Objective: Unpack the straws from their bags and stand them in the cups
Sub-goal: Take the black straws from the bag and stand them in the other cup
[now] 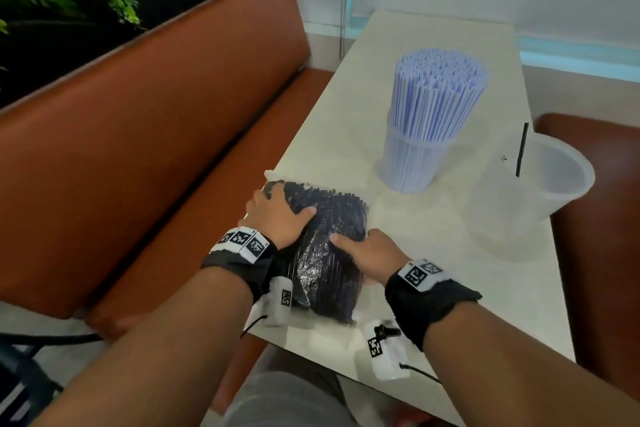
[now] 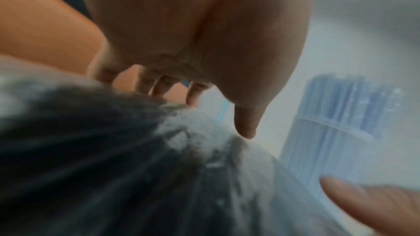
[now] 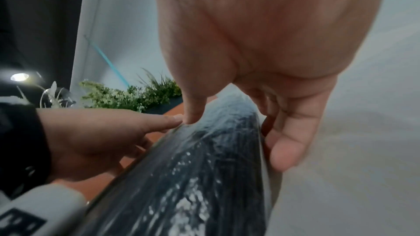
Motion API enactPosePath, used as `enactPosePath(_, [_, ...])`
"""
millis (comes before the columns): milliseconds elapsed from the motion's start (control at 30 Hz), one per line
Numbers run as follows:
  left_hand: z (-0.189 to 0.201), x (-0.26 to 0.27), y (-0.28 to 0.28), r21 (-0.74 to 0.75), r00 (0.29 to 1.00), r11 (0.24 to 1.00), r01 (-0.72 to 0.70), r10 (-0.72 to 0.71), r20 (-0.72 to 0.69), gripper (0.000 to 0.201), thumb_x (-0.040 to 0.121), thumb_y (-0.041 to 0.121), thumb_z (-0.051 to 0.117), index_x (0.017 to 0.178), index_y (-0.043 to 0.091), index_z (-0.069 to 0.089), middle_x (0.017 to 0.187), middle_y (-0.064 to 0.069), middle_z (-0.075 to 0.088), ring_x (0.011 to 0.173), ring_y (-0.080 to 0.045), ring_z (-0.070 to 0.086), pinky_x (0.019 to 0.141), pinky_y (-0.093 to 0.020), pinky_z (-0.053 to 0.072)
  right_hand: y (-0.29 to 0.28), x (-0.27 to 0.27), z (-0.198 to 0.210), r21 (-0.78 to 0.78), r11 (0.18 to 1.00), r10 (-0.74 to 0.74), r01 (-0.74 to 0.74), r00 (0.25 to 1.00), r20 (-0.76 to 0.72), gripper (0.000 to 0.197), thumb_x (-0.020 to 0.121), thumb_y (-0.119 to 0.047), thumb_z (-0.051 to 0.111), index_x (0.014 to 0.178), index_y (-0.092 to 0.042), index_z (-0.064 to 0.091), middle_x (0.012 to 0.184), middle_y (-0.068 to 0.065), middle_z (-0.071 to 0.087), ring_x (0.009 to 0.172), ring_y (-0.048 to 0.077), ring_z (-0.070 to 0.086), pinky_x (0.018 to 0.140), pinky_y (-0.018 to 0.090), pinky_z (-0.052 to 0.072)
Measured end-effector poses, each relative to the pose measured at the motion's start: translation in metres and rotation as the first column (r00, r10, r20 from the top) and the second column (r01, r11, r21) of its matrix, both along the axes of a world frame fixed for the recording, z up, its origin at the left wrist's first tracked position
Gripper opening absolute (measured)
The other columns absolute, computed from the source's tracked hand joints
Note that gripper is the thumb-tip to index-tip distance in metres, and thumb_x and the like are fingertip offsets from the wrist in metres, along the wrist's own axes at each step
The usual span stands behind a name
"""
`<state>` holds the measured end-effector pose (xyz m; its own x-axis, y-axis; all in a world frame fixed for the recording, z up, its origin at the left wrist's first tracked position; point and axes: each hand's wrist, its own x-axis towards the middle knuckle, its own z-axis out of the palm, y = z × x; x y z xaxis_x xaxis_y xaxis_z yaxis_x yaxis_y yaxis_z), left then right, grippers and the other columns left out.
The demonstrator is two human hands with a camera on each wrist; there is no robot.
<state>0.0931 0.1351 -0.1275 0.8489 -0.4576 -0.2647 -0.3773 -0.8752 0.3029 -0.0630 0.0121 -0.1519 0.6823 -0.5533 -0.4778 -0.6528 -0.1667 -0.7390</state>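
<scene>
Left hand (image 2: 204,42) grips the bag of black straws (image 2: 102,168).

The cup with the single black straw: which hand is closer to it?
Right. The right hand grips the bag of black straws on the side facing that cup; the left hand holds the bag's far side.

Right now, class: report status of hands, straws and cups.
Both hands, left and right, grip the bag of black straws. Blue straws stand cupped. Second cup holds one black straw. Nothing blocking.
</scene>
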Motion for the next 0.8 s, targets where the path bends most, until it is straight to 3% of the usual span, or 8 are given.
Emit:
enactPosePath(100, [-0.01, 0.008, 0.004, -0.018, 0.994, 0.997, -0.08, 0.079, -0.079, 0.11, 0.075, 0.081, 0.06, 0.157, 0.022, 0.015, 0.153, -0.018, 0.035, 0.138, -0.041, 0.037, 0.109, -0.053, 0.039, 0.001, 0.006, -0.006, 0.036, 0.999, -0.01, 0.012, 0.999, -0.042, 0.068, 0.079, -0.063, 0.074, 0.099, 0.002, 0.073, 0.096, 0.019, 0.075, 0.087, 0.034, 0.073, 0.082, 0.041, 0.057])
enactPosePath(167, [-0.011, 0.01, 0.002, -0.073, 0.989, 0.989, -0.133, 0.127, -0.079, 0.117, 0.069, 0.08, 0.067, 0.155, 0.018, 0.018, 0.15, -0.018, 0.039, 0.136, -0.04, 0.039, 0.109, -0.054, 0.04, 0.0, 0.009, -0.006, 0.056, 0.998, -0.029, 0.03, 0.999, -0.025, 0.068, 0.081, -0.057, 0.076, 0.105, 0.006, 0.071, 0.103, 0.021, 0.074, 0.093, 0.037, 0.072, 0.09, 0.047, 0.057])
enactPosePath(367, [0.014, 0.008, -0.005, -0.218, 0.991, 0.967, -0.133, 0.132, -0.02, 0.082, 0.078, 0.062, 0.073, 0.139, 0.015, 0.047, 0.136, -0.012, 0.054, 0.123, -0.033, 0.053, 0.102, -0.052, 0.046, -0.001, 0.014, 0.017, 0.101, 0.995, -0.024, 0.006, 0.985, 0.173, 0.014, 0.089, -0.034, 0.075, 0.086, -0.021, 0.073, 0.08, -0.01, 0.077, 0.074, 0.011, 0.074, 0.087, 0.046, 0.06])
enactPosePath(467, [0.054, 0.002, -0.009, -0.399, 0.994, 0.916, -0.044, 0.079, 0.072, 0.069, 0.076, 0.06, 0.072, 0.13, 0.022, 0.051, 0.125, -0.004, 0.058, 0.117, -0.029, 0.055, 0.098, -0.051, 0.047, -0.004, 0.01, 0.044, 0.095, 0.994, -0.074, 0.046, 0.948, 0.309, 0.014, 0.09, -0.044, 0.07, 0.092, -0.03, 0.07, 0.088, -0.013, 0.076, 0.08, 0.008, 0.073, 0.091, 0.048, 0.057])
enactPosePath(567, [0.099, -0.016, -0.019, -0.593, 0.986, 0.801, 0.082, 0.021, 0.165, 0.069, 0.07, 0.068, 0.069, 0.121, 0.029, 0.048, 0.114, 0.004, 0.051, 0.113, -0.021, 0.051, 0.094, -0.041, 0.047, -0.009, -0.009, 0.081, 0.177, 0.976, -0.192, 0.127, 0.888, 0.418, 0.061, 0.077, -0.08, 0.06, 0.121, -0.037, 0.059, 0.11, -0.029, 0.068, 0.103, -0.003, 0.065, 0.101, 0.042, 0.05])
enactPosePath(633, [0.123, -0.037, -0.028, -0.697, 0.979, 0.701, 0.151, -0.01, 0.202, 0.071, 0.065, 0.076, 0.067, 0.119, 0.036, 0.044, 0.11, 0.01, 0.042, 0.112, -0.016, 0.047, 0.091, -0.033, 0.042, -0.015, -0.029, 0.105, 0.217, 0.958, -0.28, 0.189, 0.787, 0.549, 0.052, 0.074, -0.082, 0.061, 0.111, -0.045, 0.057, 0.094, -0.044, 0.064, 0.092, -0.02, 0.06, 0.092, 0.027, 0.047])
enactPosePath(700, [0.136, -0.06, -0.038, -0.806, 0.987, 0.571, 0.154, -0.06, 0.147, 0.068, 0.064, 0.079, 0.069, 0.113, 0.041, 0.043, 0.111, 0.015, 0.041, 0.113, -0.012, 0.048, 0.093, -0.027, 0.042, -0.026, -0.053, 0.12, 0.306, 0.919, -0.394, 0.25, 0.639, 0.66, 0.047, 0.078, -0.07, 0.068, 0.106, -0.033, 0.071, 0.102, -0.026, 0.074, 0.097, -0.007, 0.069, 0.086, 0.025, 0.052])
enactPosePath(800, [0.13, -0.092, -0.055, -0.942, 0.981, 0.335, -0.01, -0.18, -0.074, 0.066, 0.068, 0.073, 0.072, 0.112, 0.033, 0.042, 0.101, 0.017, 0.064, 0.095, 0.003, 0.063, 0.078, -0.014, 0.05, -0.038, -0.091, 0.123, 0.29, 0.902, -0.419, 0.321, 0.482, 0.769, 0.066, 0.081, -0.059, 0.073, 0.124, -0.01, 0.065, 0.12, 0.008, 0.073, 0.115, 0.023, 0.068, 0.099, 0.044, 0.054])
